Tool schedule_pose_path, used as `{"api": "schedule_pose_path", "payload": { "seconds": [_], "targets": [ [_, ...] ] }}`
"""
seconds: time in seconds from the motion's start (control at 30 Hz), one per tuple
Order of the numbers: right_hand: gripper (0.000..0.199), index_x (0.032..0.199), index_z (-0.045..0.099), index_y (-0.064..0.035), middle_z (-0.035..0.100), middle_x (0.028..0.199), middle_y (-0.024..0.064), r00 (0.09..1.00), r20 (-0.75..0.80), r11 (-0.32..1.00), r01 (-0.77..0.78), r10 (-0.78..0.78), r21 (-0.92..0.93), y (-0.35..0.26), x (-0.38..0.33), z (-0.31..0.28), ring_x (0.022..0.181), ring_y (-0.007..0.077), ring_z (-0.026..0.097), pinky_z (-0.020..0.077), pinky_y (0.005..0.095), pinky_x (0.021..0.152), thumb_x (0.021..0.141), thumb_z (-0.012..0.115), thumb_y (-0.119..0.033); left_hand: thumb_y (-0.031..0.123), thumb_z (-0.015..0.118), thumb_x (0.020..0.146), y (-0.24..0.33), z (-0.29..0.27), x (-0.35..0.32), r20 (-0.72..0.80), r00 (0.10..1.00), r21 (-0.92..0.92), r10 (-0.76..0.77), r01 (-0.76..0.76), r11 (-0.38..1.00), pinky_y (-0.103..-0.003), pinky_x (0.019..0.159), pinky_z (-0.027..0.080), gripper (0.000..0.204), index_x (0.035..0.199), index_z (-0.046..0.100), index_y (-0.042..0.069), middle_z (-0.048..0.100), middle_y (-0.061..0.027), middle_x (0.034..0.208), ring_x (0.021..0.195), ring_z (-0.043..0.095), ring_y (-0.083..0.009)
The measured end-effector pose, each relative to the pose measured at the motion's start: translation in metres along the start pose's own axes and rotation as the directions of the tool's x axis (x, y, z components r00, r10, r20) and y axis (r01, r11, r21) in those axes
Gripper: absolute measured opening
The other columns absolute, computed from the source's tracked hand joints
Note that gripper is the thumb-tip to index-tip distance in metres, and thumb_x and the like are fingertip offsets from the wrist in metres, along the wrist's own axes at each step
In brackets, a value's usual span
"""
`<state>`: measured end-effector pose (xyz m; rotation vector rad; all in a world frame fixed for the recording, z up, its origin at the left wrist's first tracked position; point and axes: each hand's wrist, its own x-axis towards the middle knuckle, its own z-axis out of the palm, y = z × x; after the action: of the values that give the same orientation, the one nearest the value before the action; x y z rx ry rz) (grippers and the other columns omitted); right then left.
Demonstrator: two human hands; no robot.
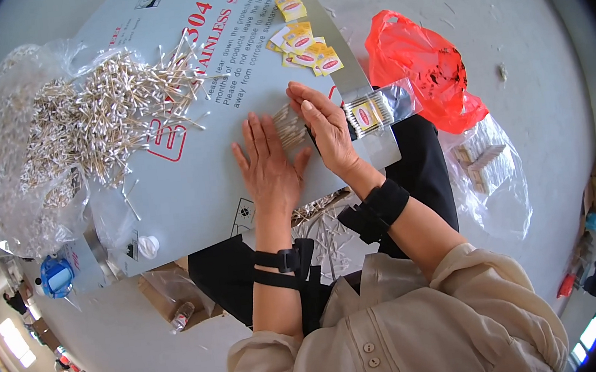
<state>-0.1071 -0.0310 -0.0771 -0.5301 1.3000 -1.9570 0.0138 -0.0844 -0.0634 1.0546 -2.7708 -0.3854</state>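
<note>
My left hand (266, 162) lies on the grey sheet-covered table (218, 187), fingers stretched out and palm down. A small bundle of cotton swabs (287, 126) lies just right of its fingers, partly hidden. On the bundle's other side stands my right hand (330, 128), fingers extended and palm turned inward, nothing visibly gripped. Directly right of that hand sits a clear packet (394, 99) with a row of swabs and a yellow label card (368, 114) in it. A dark edge shows beside my right palm; I cannot make out what it belongs to.
A big clear bag (0, 155) spills a heap of cotton swabs (104, 105) at the left. Yellow cards (301, 42) lie at the far right of the table. On the right are a red plastic bag (407, 51) and a clear bag of packs (485, 166). A cardboard box (157, 295) stands below.
</note>
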Motion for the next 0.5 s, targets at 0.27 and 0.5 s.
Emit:
{"api": "schedule_pose_path", "payload": {
  "seconds": [0.27,0.5],
  "targets": [
    [0.036,0.127,0.053,0.0047,0.046,0.141,0.0133,0.995,-0.097,0.998,0.019,-0.024,-0.057,-0.005,-0.006,-0.004,0.129,0.0198,0.045,0.0350,0.0320,0.110,0.101,0.045,-0.018,0.052,0.056,0.087,0.001,-0.008,0.006,0.129,0.991,0.161,0.034,-0.055,0.985,-0.061,0.113,0.010,0.080,0.149,0.026,0.010,0.020,-0.0171,0.156,0.145,0.015,-0.0329],
    [0.036,0.127,0.053,0.0052,0.046,0.141,0.0134,0.997,-0.068,0.994,0.036,-0.043,-0.103,-0.010,-0.016,-0.003,0.129,0.0196,0.045,0.0346,0.0318,0.111,0.102,0.044,-0.020,0.051,0.055,0.089,0.002,-0.009,-0.008,0.121,0.992,0.177,0.046,-0.067,0.982,-0.062,0.112,0.011,0.080,0.150,0.025,0.011,0.020,-0.0199,0.155,0.145,0.014,-0.0348]
  ]
}}
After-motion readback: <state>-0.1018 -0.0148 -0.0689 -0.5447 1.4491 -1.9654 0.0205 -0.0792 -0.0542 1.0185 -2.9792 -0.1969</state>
